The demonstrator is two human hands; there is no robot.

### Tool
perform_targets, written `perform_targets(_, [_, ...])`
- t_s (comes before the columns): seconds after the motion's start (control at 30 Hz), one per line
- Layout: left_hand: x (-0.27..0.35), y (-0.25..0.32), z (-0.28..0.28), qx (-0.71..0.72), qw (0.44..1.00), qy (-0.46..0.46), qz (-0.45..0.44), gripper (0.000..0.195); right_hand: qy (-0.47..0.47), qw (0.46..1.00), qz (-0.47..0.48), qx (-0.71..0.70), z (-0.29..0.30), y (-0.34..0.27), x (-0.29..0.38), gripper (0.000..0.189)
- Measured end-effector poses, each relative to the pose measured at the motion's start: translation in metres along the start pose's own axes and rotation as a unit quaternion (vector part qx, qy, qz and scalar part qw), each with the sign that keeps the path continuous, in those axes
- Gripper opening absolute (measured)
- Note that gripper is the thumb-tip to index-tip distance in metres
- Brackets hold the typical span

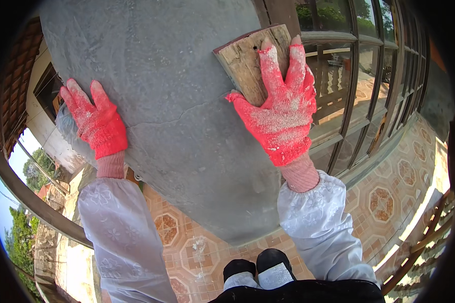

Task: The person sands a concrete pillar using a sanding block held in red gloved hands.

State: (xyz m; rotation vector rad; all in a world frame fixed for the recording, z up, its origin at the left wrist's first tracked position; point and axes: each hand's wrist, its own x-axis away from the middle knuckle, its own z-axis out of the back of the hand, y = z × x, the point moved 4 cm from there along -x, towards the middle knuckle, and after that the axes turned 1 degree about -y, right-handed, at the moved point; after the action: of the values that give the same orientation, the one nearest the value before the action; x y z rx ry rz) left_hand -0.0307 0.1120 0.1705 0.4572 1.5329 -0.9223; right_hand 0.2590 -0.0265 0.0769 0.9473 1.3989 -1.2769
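A grey plastered wall (189, 163) stands before me, with a thin crack running across it. My right hand (284, 110), in a dusty red glove with bare fingertips, holds a worn wooden block (246, 64) against the wall's upper right part, next to the window frame. A dark-red strip shows along the block's top edge; its underside is hidden. My left hand (94, 117), gloved the same way, rests at the left edge of the wall with its fingers apart and nothing in it. Pale dust covers both gloves.
To the right runs a wooden-framed window (333, 91) with several glass panes. Patterned floor tiles (381, 200) lie below, and my feet (275, 265) stand close to the wall. A greyish plastic bag (70, 127) is behind my left hand. A curved railing (30, 204) passes at left.
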Motion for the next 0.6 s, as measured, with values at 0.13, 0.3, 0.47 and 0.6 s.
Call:
perform_targets(0.13, [0.005, 0.0, 0.006, 0.463, 0.87, 0.145, 0.084, 0.063, -0.016, 0.999, 0.021, 0.023, -0.011, 0.031, 0.138, 0.107])
perform_targets(0.3, [-0.005, -0.003, 0.013, 0.463, 0.869, 0.153, 0.09, 0.054, -0.081, 0.993, 0.091, -0.011, -0.004, 0.073, 0.302, 0.108])
perform_targets(0.47, [0.0, 0.0, -0.006, 0.396, 0.908, 0.088, 0.109, 0.034, -0.024, 0.999, -0.012, 0.024, -0.004, 0.01, 0.045, 0.096])
perform_targets(0.6, [-0.001, -0.004, 0.0, 0.449, 0.879, 0.102, 0.127, 0.065, -0.015, 0.997, -0.061, 0.048, -0.005, 0.007, 0.002, 0.096])
